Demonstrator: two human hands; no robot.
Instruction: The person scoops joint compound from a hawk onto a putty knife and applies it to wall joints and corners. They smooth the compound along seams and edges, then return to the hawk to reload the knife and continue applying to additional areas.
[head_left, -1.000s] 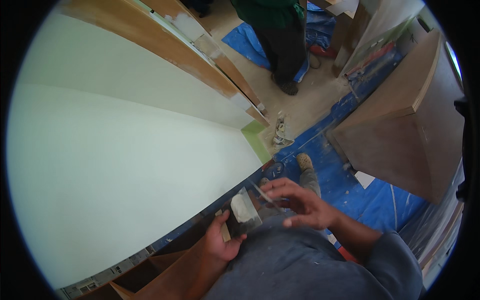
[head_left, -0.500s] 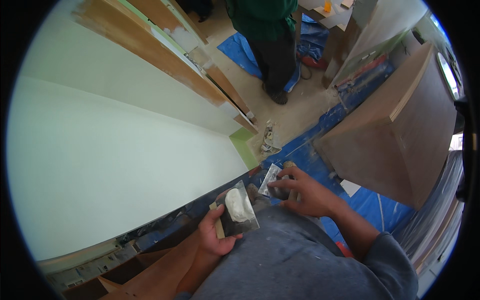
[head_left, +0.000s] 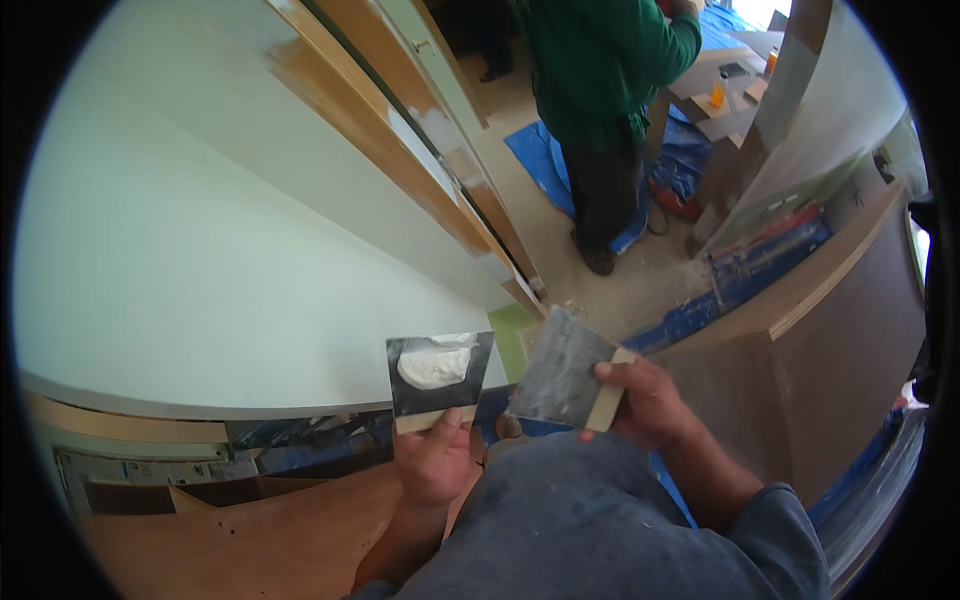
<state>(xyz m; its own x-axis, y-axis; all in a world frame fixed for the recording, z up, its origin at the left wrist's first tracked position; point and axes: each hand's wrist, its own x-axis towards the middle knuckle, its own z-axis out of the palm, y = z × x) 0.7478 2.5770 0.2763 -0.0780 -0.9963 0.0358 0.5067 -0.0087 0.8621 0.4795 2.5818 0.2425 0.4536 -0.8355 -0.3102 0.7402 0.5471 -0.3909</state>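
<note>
My left hand (head_left: pixel 432 468) is closed on the pale handle strip of a wide putty knife (head_left: pixel 440 399), thumb on top. A thick mound of white putty (head_left: pixel 434 367) lies on its dark square blade. My right hand (head_left: pixel 648 402) grips a second wide putty knife (head_left: pixel 562 368) by its pale handle edge. That blade is grey and smeared with a thin film, tilted toward the left one. The two blades are close together but apart, held in front of my body.
A smooth white panel (head_left: pixel 200 300) fills the left. Brown wooden trim (head_left: pixel 390 140) borders it. A large brown wooden box (head_left: pixel 820 350) stands at right. Ahead, a person in a green top (head_left: pixel 590 80) stands near blue sheeting (head_left: pixel 540 165) and a cluttered table (head_left: pixel 700 95).
My right hand has regripped its putty knife by the handle, blade now pointing left. The left knife has turned more upright. My view has shifted, showing more of the person ahead.
</note>
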